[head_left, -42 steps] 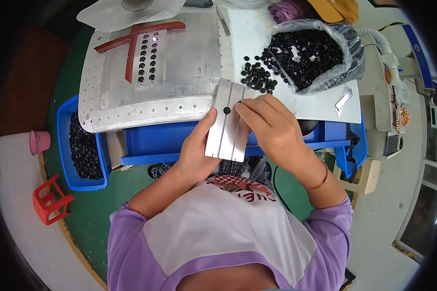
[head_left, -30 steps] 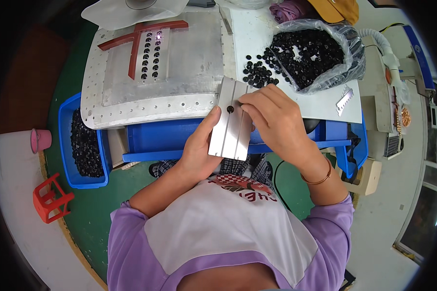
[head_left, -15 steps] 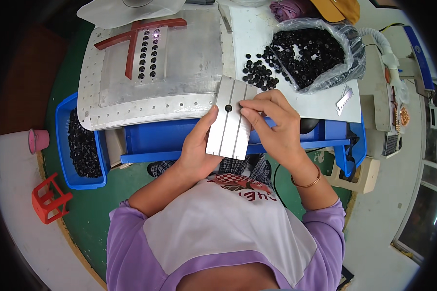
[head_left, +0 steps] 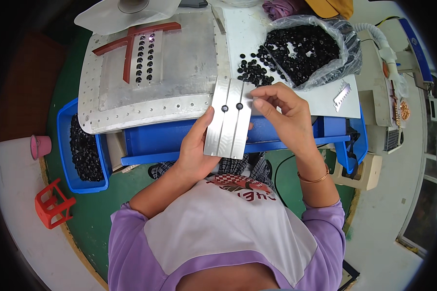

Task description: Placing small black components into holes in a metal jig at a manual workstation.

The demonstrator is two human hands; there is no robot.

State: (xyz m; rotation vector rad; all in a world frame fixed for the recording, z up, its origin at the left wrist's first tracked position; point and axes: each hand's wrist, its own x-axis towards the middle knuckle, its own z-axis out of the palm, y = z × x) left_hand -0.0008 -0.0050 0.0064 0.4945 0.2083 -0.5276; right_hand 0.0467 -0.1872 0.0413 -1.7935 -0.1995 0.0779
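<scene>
The grooved metal plate (head_left: 228, 127), bearing two black discs (head_left: 239, 106), is clamped at eight o'clock by the left hand (head_left: 195, 147). At three, the right hand (head_left: 294, 116) is poised beside it, fingertips slightly parted. Loose discs (head_left: 254, 74) are strewn at one o'clock.

Right hand (head_left: 292, 115) drawn back, second black disc (head_left: 239, 106) now exposed

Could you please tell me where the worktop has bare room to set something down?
The grey plate is bare right of the disc rows beside the red T-shaped piece; so is the white tabletop between that plate and the plastic bag, beyond the loose discs. Crowded spots are the rows themselves and the bag's near-left edge.
</scene>
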